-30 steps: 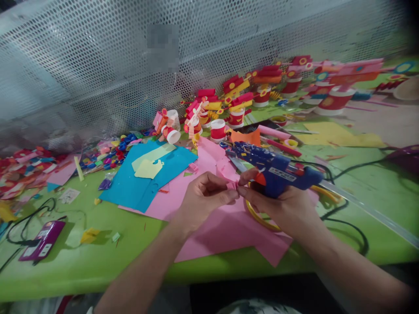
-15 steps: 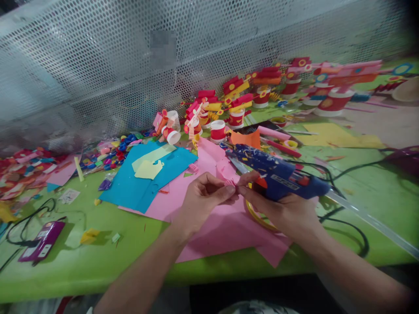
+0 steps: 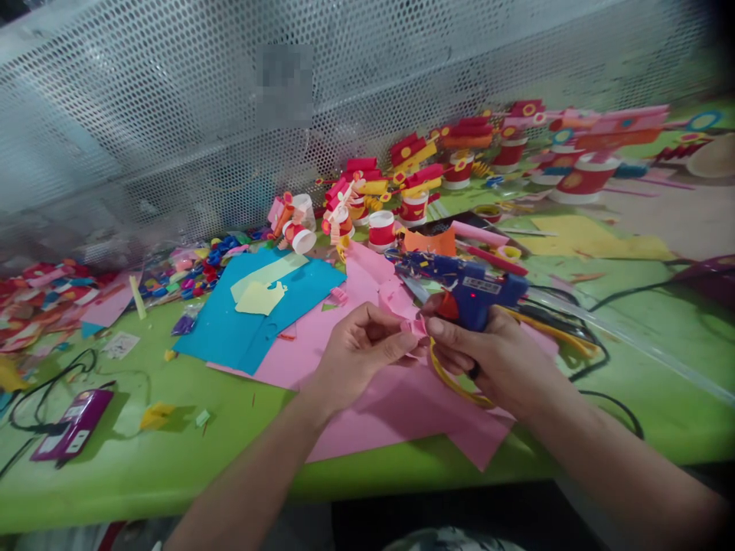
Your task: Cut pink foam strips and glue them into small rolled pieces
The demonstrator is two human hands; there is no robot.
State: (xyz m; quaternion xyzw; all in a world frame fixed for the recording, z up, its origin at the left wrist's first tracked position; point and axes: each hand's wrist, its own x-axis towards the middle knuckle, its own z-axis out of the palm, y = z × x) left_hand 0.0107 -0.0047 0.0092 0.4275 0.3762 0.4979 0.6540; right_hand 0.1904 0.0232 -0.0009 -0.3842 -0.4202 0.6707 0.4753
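Note:
Between the fingertips of my left hand (image 3: 367,346) is a small folded strip of pink paper (image 3: 414,329). My right hand (image 3: 488,348) is closed round the handle of a blue glue gun (image 3: 479,295), while its thumb and finger touch the strip's right end. The gun's nozzle points up and left, and a long clear glue stick (image 3: 620,337) sticks out of its back. Pink sheets (image 3: 390,413) lie under both hands. A yellow ring (image 3: 451,379), partly covered by my right hand, rests on them.
Left of the hands are blue sheets (image 3: 218,314) with pale yellow scraps. Paper-cup models (image 3: 413,207) line the back, before a perforated metal screen (image 3: 230,115). Black cables (image 3: 602,360) cross the green table on the right. A purple power strip (image 3: 74,425) lies at the left.
The glue gun has tilted and shifted left and down in my right hand. More of the pink strip shows between the fingertips now. My left hand has barely moved.

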